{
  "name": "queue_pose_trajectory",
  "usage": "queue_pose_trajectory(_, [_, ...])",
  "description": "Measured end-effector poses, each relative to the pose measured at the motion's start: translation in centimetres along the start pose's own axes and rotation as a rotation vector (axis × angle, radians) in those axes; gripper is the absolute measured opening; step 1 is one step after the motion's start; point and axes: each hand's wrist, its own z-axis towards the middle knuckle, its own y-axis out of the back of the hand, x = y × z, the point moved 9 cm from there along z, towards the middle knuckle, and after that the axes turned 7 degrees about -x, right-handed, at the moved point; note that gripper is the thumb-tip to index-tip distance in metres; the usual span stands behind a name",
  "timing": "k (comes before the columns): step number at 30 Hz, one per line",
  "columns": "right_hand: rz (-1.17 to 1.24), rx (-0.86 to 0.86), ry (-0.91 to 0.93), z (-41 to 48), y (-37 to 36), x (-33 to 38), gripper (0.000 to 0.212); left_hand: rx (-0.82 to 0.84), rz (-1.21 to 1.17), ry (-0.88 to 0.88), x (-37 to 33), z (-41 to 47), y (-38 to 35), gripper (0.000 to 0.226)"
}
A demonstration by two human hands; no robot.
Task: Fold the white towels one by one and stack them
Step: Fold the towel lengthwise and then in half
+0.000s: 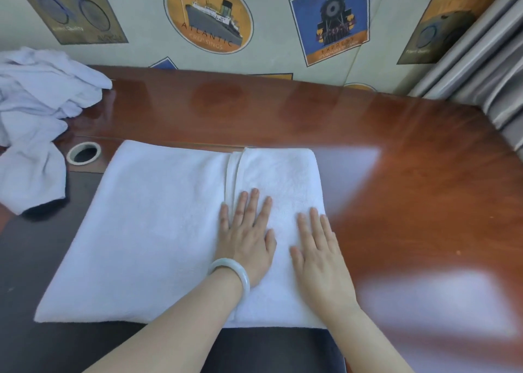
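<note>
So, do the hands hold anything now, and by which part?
Nothing is held. The left hand and right hand lie flat and open on the folded right part of the towel.

My left hand [246, 237] and right hand [319, 256] lie flat on the folded towel [158, 231], which fills the middle of the desk [410, 174]. To my right the glossy wood runs bare to the rounded edge, with room to sweep a hand. A grey curtain [481, 61] hangs past the far right corner, and the wall [268, 70] closes the back. On my left a heap of loose towels [36, 104] crowds the corner, with a white ring [83, 152] wedged between heap and towel.
</note>
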Motion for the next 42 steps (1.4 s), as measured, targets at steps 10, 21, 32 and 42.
queue_pose_trajectory(10, [0.119, -0.296, 0.066, 3.2, 5.0, 1.1, 0.043, -0.075, -0.042, -0.108, -2.3, 1.4, 2.4, 0.062])
queue_pose_trajectory(21, [0.037, -0.168, 0.04, 12.1, 4.0, 0.6, 0.028, -0.039, 0.036, 0.015, 2.5, 6.0, -0.3, 0.07])
queue_pose_trajectory(32, [-0.089, 0.062, -0.276, 20.8, 1.0, -4.5, 0.042, -0.071, 0.023, 0.017, 2.5, 5.8, 0.0, 0.069])
queue_pose_trajectory(42, [-0.161, -0.318, -0.101, 17.6, 4.7, -2.4, 0.028, -0.1, -0.032, 0.04, 2.5, 5.9, 0.2, 0.07])
